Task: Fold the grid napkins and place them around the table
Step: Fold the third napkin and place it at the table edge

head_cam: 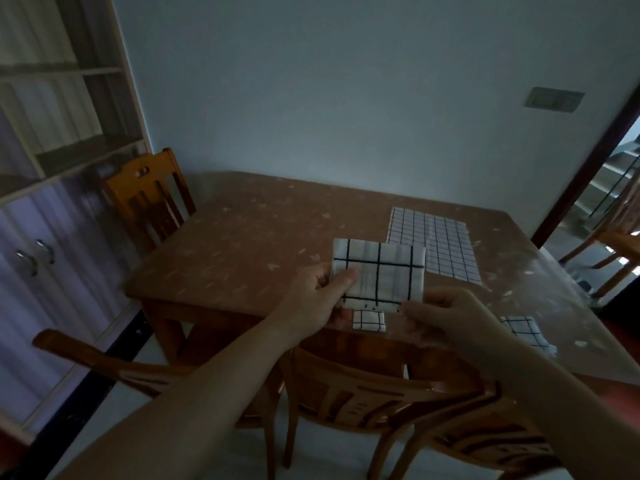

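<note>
Gripping one folded grid napkin [379, 273], left hand [320, 296] and right hand [446, 315].

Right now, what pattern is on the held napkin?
White with a dark grid, clearest in the head view.

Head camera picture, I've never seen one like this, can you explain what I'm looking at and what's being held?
There is no machine here. A camera worn on a person's head looks forward and down, so the two bare arms are the wearer's own. The left hand and right hand both pinch a folded grid napkin above the brown table. On the table lie an unfolded grid napkin and two small folded ones, one near the front edge and one by the right forearm. Wooden chairs stand around it.
</note>
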A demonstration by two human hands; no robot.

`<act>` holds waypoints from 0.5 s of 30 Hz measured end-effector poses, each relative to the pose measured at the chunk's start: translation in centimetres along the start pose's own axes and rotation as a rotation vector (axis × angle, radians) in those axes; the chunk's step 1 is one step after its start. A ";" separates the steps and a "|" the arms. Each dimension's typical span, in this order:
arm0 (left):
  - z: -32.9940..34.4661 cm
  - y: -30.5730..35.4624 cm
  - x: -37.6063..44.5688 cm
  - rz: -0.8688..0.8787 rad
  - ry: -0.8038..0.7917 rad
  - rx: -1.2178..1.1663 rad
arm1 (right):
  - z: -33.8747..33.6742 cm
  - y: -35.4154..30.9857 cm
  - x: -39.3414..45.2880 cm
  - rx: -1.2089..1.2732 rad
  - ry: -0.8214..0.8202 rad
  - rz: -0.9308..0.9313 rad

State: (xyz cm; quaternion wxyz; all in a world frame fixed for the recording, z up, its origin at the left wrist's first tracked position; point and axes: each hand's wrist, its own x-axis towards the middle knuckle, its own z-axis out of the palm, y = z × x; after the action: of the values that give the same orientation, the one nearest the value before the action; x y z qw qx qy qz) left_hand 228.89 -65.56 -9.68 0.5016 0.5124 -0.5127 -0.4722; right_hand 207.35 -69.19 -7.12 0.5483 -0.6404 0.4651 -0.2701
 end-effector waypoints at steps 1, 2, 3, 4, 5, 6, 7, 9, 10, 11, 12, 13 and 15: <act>0.2 0.3 0.0 -0.064 -0.057 -0.022 | -0.9 0.2 0.2 0.052 0.026 0.005; 0.4 0.5 0.0 -0.111 -0.114 -0.011 | -1.8 0.4 0.3 0.116 0.042 0.017; 0.5 0.8 0.0 -0.134 -0.150 0.019 | -2.8 0.5 0.4 0.179 0.043 0.028; 0.7 1.2 0.1 -0.145 -0.159 0.037 | -3.7 0.5 0.5 0.226 0.038 0.032; 1.0 1.6 0.2 -0.154 -0.147 0.035 | -4.5 0.5 0.6 0.246 0.024 0.022; 1.4 2.0 0.4 -0.169 -0.127 0.026 | -5.1 0.4 0.6 0.242 0.009 0.007; 1.8 2.3 0.5 -0.186 -0.112 0.026 | -5.6 0.4 0.8 0.219 0.004 -0.009; 2.7 2.7 0.6 -0.209 -0.104 0.064 | -6.0 0.3 1.2 0.197 0.001 -0.048; 3.0 2.6 0.6 -0.208 -0.100 0.088 | -6.0 0.4 1.4 0.214 0.019 -0.066; 3.4 2.3 0.6 -0.197 -0.085 0.109 | -5.9 0.6 1.5 0.256 0.040 -0.067; 3.7 2.0 0.6 -0.183 -0.055 0.123 | -5.5 0.9 1.6 0.303 0.043 -0.049; 3.9 1.7 0.6 -0.172 -0.013 0.125 | -4.9 1.3 1.7 0.330 0.021 -0.011; 3.9 0.8 0.6 -0.183 0.062 0.113 | -2.9 2.2 1.5 0.258 -0.050 0.043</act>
State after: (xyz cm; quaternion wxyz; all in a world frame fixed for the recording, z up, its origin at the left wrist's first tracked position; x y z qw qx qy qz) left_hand 224.99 -66.29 -9.02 0.4424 0.5988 -0.4738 -0.4703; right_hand 204.83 -71.82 -8.75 0.6431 -0.5609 0.4265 -0.2998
